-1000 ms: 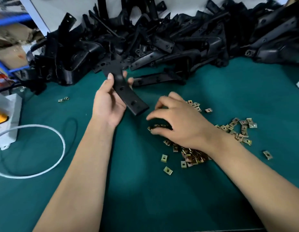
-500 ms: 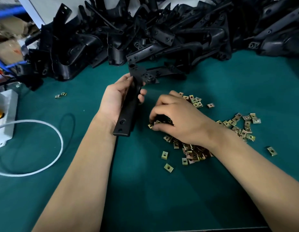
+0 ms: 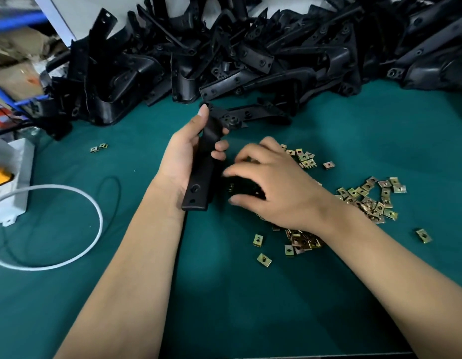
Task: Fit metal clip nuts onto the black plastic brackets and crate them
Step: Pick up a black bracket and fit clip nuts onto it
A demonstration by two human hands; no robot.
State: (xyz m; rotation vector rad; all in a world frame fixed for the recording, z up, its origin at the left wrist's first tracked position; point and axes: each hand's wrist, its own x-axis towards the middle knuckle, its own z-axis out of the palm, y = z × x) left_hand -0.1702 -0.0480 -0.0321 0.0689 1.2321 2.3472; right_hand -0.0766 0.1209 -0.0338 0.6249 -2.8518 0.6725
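My left hand point(image 3: 184, 156) grips a long black plastic bracket point(image 3: 202, 174) around its middle, its holed end pointing toward me. My right hand point(image 3: 274, 185) hovers palm down over the scattered brass-coloured clip nuts point(image 3: 302, 239) on the green mat, fingers curled; a single clip nut point(image 3: 230, 187) shows under its fingertips, and whether the fingers pinch it I cannot tell. More clip nuts point(image 3: 372, 198) lie to the right of my wrist.
A big heap of black brackets point(image 3: 250, 55) fills the back of the green table point(image 3: 250, 307). A white box point(image 3: 11, 182) with a white cable loop point(image 3: 69, 255) sits at the left. Two stray nuts point(image 3: 99, 147) lie at the left.
My left hand swung the bracket from slanting away to pointing toward me and brought it nearer. My right hand stayed over the nut pile, fingers shifting slightly leftward.
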